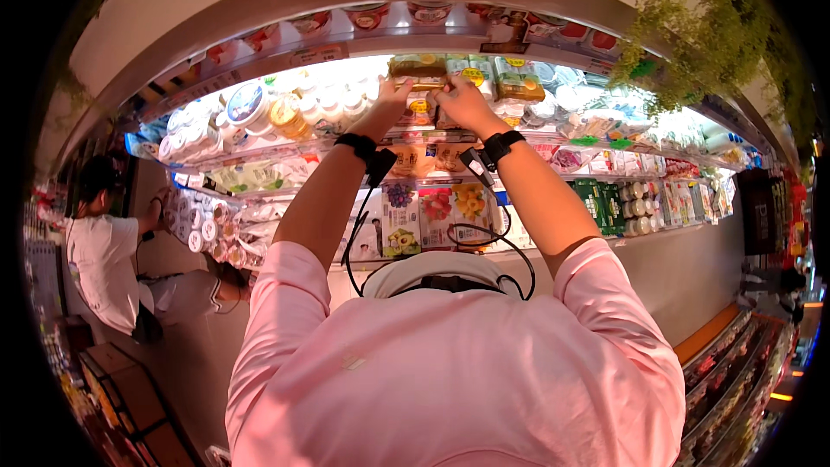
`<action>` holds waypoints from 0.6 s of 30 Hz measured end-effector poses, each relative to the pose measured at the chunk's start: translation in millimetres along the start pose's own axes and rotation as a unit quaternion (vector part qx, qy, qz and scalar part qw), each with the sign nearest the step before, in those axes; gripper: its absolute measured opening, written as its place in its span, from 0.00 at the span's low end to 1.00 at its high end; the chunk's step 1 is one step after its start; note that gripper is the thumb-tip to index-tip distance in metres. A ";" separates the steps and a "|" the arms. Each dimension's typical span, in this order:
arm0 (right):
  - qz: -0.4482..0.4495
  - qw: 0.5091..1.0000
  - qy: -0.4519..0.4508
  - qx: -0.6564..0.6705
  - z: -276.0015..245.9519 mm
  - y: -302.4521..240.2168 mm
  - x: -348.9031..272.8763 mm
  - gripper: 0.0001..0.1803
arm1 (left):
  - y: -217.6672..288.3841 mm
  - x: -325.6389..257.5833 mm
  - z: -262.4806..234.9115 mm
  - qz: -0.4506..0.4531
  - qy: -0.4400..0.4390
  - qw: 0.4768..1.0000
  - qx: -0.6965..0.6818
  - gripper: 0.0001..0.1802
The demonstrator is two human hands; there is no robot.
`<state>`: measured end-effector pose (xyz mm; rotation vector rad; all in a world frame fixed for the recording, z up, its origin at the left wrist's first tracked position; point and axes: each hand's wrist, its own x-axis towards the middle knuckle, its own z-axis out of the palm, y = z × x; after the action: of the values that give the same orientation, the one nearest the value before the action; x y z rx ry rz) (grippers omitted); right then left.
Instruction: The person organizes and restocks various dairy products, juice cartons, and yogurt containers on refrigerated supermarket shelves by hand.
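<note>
Both my arms reach forward into a lit refrigerated shelf. My left hand (394, 97) has its fingers and thumb at the left edge of a flat brown-and-gold package (421, 84). At the package's right edge, my right hand (465, 105) closes its fingers on it. The contents of the package are too small to make out. Just behind it stands another brown pack (418, 64). Close to my right hand are shrink-wrapped packs with yellow labels (517, 79). White lidded tubs (333, 106) line the shelf left of my left hand.
Lower shelves hold bagged goods, fruit-printed cartons (437, 214) and green boxes (596, 205). Green hanging leaves (692, 26) droop at the upper right. A person in a white shirt (104, 259) crouches at the left by the lower shelf. Cables (349, 251) dangle from my wrists.
</note>
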<state>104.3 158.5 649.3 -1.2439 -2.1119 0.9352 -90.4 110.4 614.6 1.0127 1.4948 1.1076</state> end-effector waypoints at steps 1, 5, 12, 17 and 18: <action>0.014 1.000 0.009 0.013 -4.2 5.0 -2.0 0.22 | 6.1 -5.0 10.1 0.005 -0.003 1.000 0.025 0.28; 0.015 0.999 0.006 -0.040 -5.6 5.2 -3.0 0.21 | 17.3 -26.5 13.9 0.016 -0.020 0.998 0.065 0.31; 0.055 0.962 -0.097 0.249 -5.3 5.0 -75.6 0.31 | -45.6 -101.8 12.4 0.239 0.179 0.945 0.134 0.26; 0.095 0.956 -0.123 0.249 25.1 -28.2 -100.6 0.10 | -67.8 -172.6 -33.1 0.062 0.123 0.948 -0.286 0.15; 0.097 0.957 -0.113 0.249 37.5 -33.9 -95.6 0.10 | -75.3 -176.3 -53.3 0.000 0.122 0.917 -0.381 0.12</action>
<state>102.1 50.5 643.8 -1.1286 -1.7631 1.6443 -117.3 -84.7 586.4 0.3339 1.0732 1.6756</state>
